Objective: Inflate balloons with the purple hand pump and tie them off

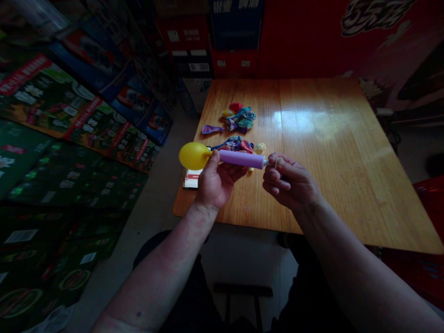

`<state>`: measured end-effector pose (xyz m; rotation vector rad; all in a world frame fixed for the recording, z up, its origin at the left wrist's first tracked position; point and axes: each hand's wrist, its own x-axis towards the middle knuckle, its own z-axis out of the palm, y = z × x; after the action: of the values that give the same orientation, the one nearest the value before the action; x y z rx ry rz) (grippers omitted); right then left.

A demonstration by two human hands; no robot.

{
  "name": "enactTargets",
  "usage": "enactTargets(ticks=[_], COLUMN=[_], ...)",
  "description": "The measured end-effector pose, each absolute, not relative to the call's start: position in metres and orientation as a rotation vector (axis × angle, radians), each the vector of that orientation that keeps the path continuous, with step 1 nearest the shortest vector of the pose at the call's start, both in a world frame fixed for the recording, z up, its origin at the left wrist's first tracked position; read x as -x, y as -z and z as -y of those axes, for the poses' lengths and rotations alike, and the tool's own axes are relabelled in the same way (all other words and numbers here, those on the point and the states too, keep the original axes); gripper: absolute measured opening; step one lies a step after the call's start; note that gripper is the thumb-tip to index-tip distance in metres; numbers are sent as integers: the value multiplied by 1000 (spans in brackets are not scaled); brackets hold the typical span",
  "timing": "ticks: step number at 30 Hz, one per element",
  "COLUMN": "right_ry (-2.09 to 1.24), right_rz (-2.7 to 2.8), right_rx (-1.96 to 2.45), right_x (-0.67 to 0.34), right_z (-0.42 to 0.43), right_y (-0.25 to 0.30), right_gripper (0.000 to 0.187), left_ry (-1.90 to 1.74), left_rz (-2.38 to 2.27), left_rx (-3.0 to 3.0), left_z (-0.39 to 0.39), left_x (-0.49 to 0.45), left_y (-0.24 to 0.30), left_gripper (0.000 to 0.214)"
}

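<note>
A yellow balloon point(194, 156), partly inflated, sits on the left end of a purple balloon pump point(242, 159) held level above the table. My left hand point(218, 180) pinches the balloon's neck at the pump's nozzle, thumb on top, with the other fingers under the barrel. At the other end, my right hand point(289, 180) is closed on the pump's pull ring, close to the barrel. Beneath and behind the pump lie several deflated balloons point(233, 143). A second pile of flat balloons point(242, 119) lies farther back, beside a single purple deflated balloon point(212, 129).
The wooden table point(333, 185) stretches to the right. A phone point(190, 178) with a lit screen lies at its left edge, partly behind my left hand. Stacked drink cartons point(83, 180) line the left side, and more boxes point(189, 34) stand behind. A dark stool point(243, 290) is below.
</note>
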<state>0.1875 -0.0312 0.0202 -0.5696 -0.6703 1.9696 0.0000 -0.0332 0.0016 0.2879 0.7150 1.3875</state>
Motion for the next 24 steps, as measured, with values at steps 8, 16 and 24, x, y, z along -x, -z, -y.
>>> enactTargets(ticks=[8,16,24], right_ry=[-1953,-1903,-1952], right_rz=[673,716,679], right_rx=[593,640,575], right_x=[-192,-214,-190], right_z=[29,28,31], right_y=[-22,-36,-23], right_gripper=[12,7,12], left_ry=[-1369,-1455,-1364], left_rz=[-745,-751,-751], left_rx=[-258,-350,-357], left_z=[30,22,34], left_x=[-4,17,2], left_y=[-2,-9,-6], left_gripper=[33,40,37])
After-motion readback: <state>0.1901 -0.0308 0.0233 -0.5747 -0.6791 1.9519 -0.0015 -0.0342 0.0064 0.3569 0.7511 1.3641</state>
